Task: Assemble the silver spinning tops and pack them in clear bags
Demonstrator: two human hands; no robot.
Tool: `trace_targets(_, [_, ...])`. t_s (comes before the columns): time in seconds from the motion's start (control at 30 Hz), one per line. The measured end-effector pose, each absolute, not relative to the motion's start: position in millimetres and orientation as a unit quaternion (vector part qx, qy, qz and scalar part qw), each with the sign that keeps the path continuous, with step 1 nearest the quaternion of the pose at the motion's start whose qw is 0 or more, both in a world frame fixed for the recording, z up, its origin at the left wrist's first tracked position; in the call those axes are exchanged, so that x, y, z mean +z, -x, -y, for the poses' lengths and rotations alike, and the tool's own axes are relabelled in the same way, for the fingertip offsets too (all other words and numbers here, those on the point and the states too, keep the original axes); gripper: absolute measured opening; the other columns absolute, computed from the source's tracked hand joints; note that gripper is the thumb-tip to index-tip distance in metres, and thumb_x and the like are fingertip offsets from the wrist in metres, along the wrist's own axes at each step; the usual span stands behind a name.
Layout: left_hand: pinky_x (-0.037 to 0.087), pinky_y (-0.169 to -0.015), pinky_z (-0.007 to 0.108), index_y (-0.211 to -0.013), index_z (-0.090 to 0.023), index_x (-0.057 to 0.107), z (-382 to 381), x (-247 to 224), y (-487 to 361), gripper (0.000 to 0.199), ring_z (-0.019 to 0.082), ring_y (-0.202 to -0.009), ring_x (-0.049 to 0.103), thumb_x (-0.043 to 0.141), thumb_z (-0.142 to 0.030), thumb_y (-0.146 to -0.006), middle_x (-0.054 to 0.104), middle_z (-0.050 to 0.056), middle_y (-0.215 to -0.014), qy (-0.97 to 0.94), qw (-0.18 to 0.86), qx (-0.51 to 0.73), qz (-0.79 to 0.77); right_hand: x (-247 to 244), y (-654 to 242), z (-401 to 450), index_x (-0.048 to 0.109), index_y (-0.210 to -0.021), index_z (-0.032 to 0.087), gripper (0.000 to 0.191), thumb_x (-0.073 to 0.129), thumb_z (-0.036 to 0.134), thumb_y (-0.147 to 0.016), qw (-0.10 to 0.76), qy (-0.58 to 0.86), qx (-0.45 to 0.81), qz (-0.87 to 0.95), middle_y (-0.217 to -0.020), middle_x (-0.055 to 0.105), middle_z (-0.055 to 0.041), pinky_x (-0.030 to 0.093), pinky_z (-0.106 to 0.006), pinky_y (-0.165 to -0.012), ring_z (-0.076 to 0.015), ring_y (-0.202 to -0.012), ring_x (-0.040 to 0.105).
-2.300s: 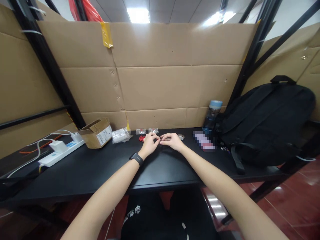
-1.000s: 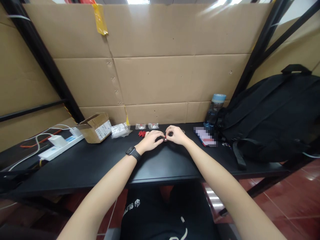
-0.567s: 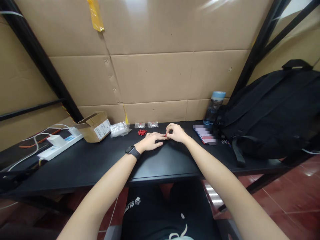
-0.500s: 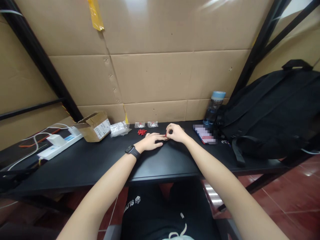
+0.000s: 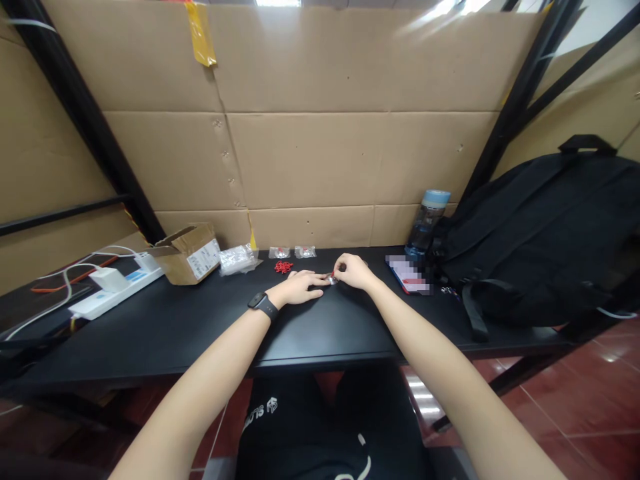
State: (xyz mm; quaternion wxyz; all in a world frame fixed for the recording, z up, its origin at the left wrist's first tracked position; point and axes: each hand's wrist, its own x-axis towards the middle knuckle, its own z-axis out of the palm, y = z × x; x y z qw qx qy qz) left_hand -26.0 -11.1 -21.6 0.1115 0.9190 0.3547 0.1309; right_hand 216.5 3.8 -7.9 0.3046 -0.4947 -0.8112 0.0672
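Near the middle of the smooth black worktop (image 5: 310,337), the right hand (image 5: 352,271) is curling thumb and forefinger into a ring, their tips pinching a tiny red piece (image 5: 333,273) just above a small shiny silvery piece (image 5: 333,281). The left hand (image 5: 301,288) is lying palm down, fingers stretching forward, thumb standing apart, fingertips touching the silvery piece's left side. Beyond that hand, a loose heap of thin red pieces (image 5: 283,267) is lying before two flat clear plastic packets (image 5: 305,252). Farther left, a crumpled clear plastic bundle (image 5: 238,260) is resting beside an open brown cardboard box (image 5: 175,267). Fingertips are covering part of the silvery piece, leaving its outline uncertain; pixelation is masking a flat rectangular object (image 5: 409,275); the frame's right edge is cutting off a black fabric backpack (image 5: 545,240).
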Motion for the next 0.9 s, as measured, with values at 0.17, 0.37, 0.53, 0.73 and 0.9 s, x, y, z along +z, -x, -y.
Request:
trace_targets(0.17, [0.035, -0.116, 0.057, -0.142, -0.047, 0.062, 12, -20, 25, 0.045, 0.034, -0.145, 0.048, 0.060, -0.041, -0.097, 0.055, -0.001, -0.156, -0.918, 0.105, 0.115, -0.364, -10, -217, -6, 0.074, -0.071, 0.020, 0.007, 0.069, 0.016, -0.075, 0.303, 0.492, 0.069, 0.813, -0.086, 0.071, -0.0027, 0.044, -0.027, -0.073, -0.0171, -0.080, 0.063])
trace_targets(0.37, [0.038, -0.116, 0.052, -0.139, -0.045, 0.065, 14, -18, 26, 0.043, 0.031, -0.142, 0.052, 0.061, -0.038, -0.097, 0.057, 0.000, -0.154, -0.922, 0.103, 0.142, -0.346, -10, -216, -5, 0.073, -0.071, 0.020, 0.008, 0.068, 0.015, -0.076, 0.305, 0.488, 0.064, 0.815, -0.085, 0.070, -0.0029, 0.045, -0.027, -0.073, -0.0171, -0.079, 0.062])
trace_targets(0.53, [0.039, -0.114, 0.056, -0.137, -0.043, 0.068, 13, -20, 26, 0.041, 0.034, -0.143, 0.050, 0.062, -0.039, -0.096, 0.058, 0.002, -0.153, -0.916, 0.108, 0.138, -0.361, -8, -219, -8, 0.074, -0.073, 0.020, 0.008, 0.068, 0.015, -0.076, 0.308, 0.491, 0.066, 0.812, -0.086, 0.071, -0.0033, 0.045, -0.026, -0.072, -0.0174, -0.080, 0.063])
trace_targets(0.73, [0.033, -0.116, 0.061, -0.143, -0.043, 0.062, 13, -20, 26, 0.044, 0.036, -0.147, 0.044, 0.056, -0.041, -0.099, 0.051, 0.001, -0.159, -0.916, 0.112, 0.105, -0.371, -6, -229, -12, 0.073, -0.069, 0.019, 0.009, 0.069, 0.014, -0.074, 0.302, 0.505, 0.085, 0.804, -0.084, 0.072, -0.0036, 0.044, -0.025, -0.070, -0.0166, -0.077, 0.063])
trace_targets(0.9, [0.033, -0.116, 0.063, -0.143, -0.044, 0.062, 15, -17, 27, 0.044, 0.037, -0.148, 0.042, 0.055, -0.042, -0.099, 0.050, 0.001, -0.160, -0.915, 0.117, 0.098, -0.374, -7, -234, -15, 0.074, -0.068, 0.020, 0.009, 0.068, 0.015, -0.073, 0.300, 0.521, 0.095, 0.793, -0.083, 0.073, -0.0033, 0.043, -0.025, -0.067, -0.0165, -0.074, 0.063])
